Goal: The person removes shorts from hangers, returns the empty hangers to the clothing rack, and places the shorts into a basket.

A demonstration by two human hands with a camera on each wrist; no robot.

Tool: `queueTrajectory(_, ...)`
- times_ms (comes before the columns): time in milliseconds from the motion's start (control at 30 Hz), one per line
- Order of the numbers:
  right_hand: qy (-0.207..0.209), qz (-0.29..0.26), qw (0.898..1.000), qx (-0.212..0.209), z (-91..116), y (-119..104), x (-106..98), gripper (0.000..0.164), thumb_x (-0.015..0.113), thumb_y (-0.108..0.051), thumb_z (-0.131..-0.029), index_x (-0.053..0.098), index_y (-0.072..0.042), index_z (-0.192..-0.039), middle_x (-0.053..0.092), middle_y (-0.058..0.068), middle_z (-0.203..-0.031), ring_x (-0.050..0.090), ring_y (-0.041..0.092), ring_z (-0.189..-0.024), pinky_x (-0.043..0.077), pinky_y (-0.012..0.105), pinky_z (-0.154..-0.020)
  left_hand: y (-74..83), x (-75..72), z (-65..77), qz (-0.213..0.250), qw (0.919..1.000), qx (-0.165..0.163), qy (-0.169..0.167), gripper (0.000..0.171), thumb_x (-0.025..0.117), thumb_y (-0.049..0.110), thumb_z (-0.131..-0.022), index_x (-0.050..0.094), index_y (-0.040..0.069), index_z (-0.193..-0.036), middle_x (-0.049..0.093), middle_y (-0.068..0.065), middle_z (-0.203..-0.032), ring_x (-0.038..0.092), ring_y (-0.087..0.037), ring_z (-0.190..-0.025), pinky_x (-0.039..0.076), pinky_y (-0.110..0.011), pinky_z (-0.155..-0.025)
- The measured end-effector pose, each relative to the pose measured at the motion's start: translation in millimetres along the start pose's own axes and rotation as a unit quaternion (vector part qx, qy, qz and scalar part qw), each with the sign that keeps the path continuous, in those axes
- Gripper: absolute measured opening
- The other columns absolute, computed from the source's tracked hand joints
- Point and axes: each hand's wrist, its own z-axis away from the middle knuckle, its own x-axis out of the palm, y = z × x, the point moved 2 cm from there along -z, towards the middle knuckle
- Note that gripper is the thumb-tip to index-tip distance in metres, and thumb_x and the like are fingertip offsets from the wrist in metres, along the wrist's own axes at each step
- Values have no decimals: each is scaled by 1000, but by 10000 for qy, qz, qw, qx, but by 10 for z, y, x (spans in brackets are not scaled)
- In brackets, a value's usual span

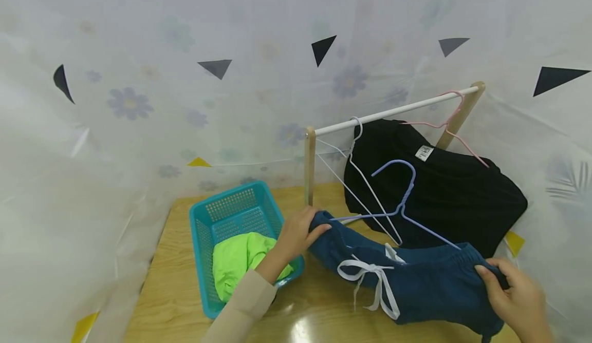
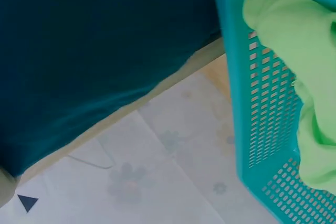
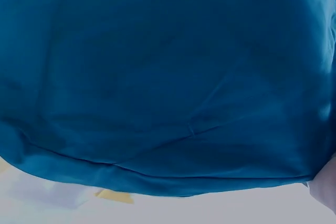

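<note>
Stretching between two grips at 4 to 5 o'clock of the head view, a blue drawstring garment (image 1: 430, 286) is supported over the counter (image 1: 171, 276). Its waistband is pinched at one end by the left grip (image 1: 297, 232), at 6 o'clock, and at the other by the right grip (image 1: 515, 294), at 4; thumb and fingers are closed on cloth in both. The wide hold is judged to serve for spreading the waist around the blue hanger (image 1: 407, 194), whose arm ends are tucked inside; whether these are also pinched through the fabric cannot be told. The hook is left free above the cloth, presumably because only the lower part is needed for bearing the waistband. At 2 o'clock a white hanger (image 1: 361, 129) is carried by the rail (image 1: 398, 111). Green cloth (image 1: 242, 261) is contained in the turquoise basket (image 1: 199, 261) at 7, probably for easy reach.
</note>
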Motion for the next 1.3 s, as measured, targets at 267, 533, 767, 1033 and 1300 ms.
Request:
queueTrajectory(267, -378, -298, 9981, -392, -194, -58, 120, 25, 63, -23, -85, 59, -2, -71, 48, -26, -74, 37, -16, -57, 35, 12, -46, 121, -61, 8, -876, 9931, 761, 149, 45, 32, 47, -94, 60, 12, -93, 64, 2, -81, 60, -10, -67, 48, -23, -57)
queueTrajectory(533, -783, -325, 9949, -544, -297, -157, 299, 15, 67, -18, -81, 59, -8, -72, 52, -10, -65, 34, -15, -56, 33, 12, -46, 190, -85, 76, -640, 9962, 452, 375, 52, 24, 49, -94, 58, 10, -87, 57, 3, -62, 46, -5, -46, 31, -12, -41)
queueTrajectory(767, -720, -602, 9925, -783, -417, -223, 351, 20, 65, -23, -83, 60, -7, -72, 54, -5, -65, 38, -12, -60, 35, 12, -48, 215, -184, 111, -533, 9951, 193, 813, 53, 23, 50, -95, 59, 14, -81, 49, 5, -48, 32, -1, -36, 18, -9, -38)
queueTrajectory(1033, -481, -1435, 9851, -817, -477, -286, 363, 20, 63, -16, -85, 62, -1, -71, 58, -5, -68, 49, -10, -70, 40, 5, -67, 185, -239, 139, -172, 9928, 319, 1139, 49, 30, 45, -96, 63, 13, -78, 62, 4, -59, 50, -3, -43, 37, -11, -42)
queueTrajectory(1300, -152, -2321, 9714, -486, -431, -216, 379, 8, 57, 10, -81, 59, 10, -73, 61, -16, -81, 54, -7, -75, 41, 3, -72, 103, -276, 236, 22, 9901, 202, 1387, 47, 35, 44, -95, 63, 12, -75, 61, 3, -57, 49, -3, -44, 36, -11, -42)
